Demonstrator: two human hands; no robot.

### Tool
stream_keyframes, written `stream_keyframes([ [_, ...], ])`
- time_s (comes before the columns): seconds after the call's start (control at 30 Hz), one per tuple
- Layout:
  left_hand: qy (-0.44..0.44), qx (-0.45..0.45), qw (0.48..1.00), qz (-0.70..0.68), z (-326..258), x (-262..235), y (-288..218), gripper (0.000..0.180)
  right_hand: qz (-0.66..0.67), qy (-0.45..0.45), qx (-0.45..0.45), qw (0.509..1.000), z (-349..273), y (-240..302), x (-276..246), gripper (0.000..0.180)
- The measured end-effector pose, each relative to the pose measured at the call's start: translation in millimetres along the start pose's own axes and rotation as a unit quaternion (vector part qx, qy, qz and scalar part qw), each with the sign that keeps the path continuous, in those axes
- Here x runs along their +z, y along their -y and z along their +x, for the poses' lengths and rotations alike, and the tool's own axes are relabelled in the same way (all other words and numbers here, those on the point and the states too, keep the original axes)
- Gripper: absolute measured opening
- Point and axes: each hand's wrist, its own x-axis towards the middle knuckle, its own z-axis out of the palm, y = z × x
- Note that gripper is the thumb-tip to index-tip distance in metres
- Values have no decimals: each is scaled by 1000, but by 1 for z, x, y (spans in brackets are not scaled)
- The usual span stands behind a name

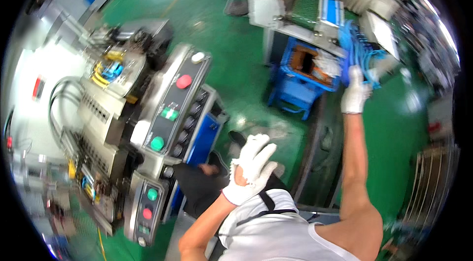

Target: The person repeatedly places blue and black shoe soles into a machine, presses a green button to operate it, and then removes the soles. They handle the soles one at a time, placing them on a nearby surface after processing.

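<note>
My left hand point(251, 168), in a white knitted glove, hovers in front of my body with its fingers stretched out and nothing in it. A hole or turned-back cuff bares some skin near the thumb. Reaching far out to the right, my right hand point(355, 94) wears the same kind of glove. It is at the lower end of a bundle of blue cords or tubes point(351, 39) hanging off a machine's edge. Blur hides whether its fingers close around them.
Left of me stands a machine with a control panel point(170, 105) of red and green buttons, and a second panel point(147, 208) nearer. Ahead right, a blue stool point(295, 94) carries a box with white cloth-like material beneath a conveyor point(304, 10). A wire rack point(428, 182) stands far right.
</note>
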Motion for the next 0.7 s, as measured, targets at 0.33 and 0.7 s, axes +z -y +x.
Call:
stream_keyframes([
  [0.33,-43,-383,920,71,-134,-17,32,46,-232,243,182,924,377,-212,126,97],
  [0.7,-354,-655,633,215,-349,-25,-50,20,-440,81,-229,865,177,-215,125,71],
])
